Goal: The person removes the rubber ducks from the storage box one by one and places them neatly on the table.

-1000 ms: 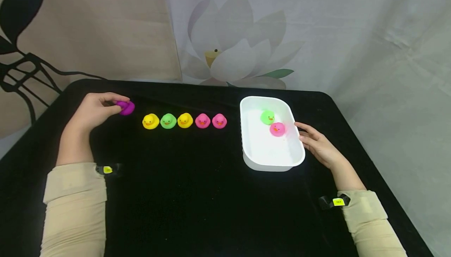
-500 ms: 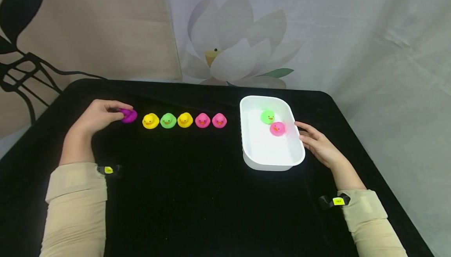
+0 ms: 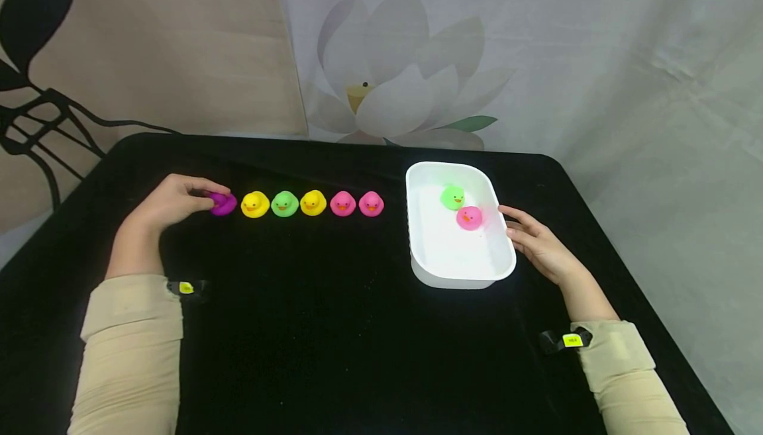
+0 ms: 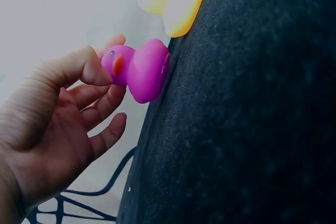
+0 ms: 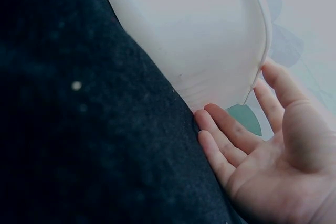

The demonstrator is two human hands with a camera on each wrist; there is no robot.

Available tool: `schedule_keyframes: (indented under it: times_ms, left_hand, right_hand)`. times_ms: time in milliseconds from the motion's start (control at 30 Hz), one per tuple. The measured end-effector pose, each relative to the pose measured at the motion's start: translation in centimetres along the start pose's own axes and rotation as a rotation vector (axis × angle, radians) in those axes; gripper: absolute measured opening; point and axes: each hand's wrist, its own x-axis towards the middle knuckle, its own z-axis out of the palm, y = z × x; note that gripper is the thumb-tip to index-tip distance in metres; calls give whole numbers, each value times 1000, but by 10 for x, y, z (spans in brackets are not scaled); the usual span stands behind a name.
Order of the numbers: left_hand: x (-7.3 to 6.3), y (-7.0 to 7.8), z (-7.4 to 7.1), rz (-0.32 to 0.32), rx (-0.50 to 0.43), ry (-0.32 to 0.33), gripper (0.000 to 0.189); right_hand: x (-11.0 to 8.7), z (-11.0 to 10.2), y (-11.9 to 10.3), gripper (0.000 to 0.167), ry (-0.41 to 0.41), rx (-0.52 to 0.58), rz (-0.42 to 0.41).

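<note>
My left hand (image 3: 173,201) pinches a purple rubber duck (image 3: 223,204) by its head, between thumb and fingers. In the left wrist view the purple duck (image 4: 148,72) has its base right at the black cloth, beside a yellow duck (image 4: 181,3). It sits at the left end of a row: yellow duck (image 3: 255,204), green duck (image 3: 285,204), another yellow duck (image 3: 312,203) and two pink ducks (image 3: 342,204). My right hand (image 3: 545,249) rests its fingertips against the right side of a white plastic tub (image 3: 461,284), fingers mostly straight in the right wrist view.
Inside the tub lie a green duck (image 3: 453,198) and a pink duck (image 3: 469,218). A table covered in black cloth (image 3: 334,342) carries everything. Behind its far edge hangs a pale curtain (image 3: 596,57) with a printed flower.
My left hand has moved the purple duck rightward and toward me, down to the row's left end beside the yellow duck. The right hand and tub have stayed in place.
</note>
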Motion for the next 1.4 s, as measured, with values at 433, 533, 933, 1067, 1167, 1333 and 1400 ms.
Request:
schedule_keyframes:
  times_ms: [433,533,933,1067,1167,1333,1400]
  left_hand:
    - [2,-3,3,-8,-21,-33,37]
    - [2,-3,3,-9,-22,-39,37]
    - [-3,16,-3,37,-17,10,39]
    - [-5,32,-4,96,9,75,38]
    - [-7,45,-2,153,30,139,38]
    - [-10,69,4,251,45,214,33]
    - [-11,79,7,284,48,222,31]
  right_hand:
    - [1,-1,-1,51,-17,9,-24]
    - [1,-1,0,52,-15,5,-22]
    - [0,-2,1,52,-4,-4,-8]
    - [-1,-1,-1,53,-6,-6,-4]
    - [-1,0,-1,53,-7,-8,-1]
    - [0,-2,1,52,-10,-2,-12]
    - [0,-2,2,51,-14,2,-21]
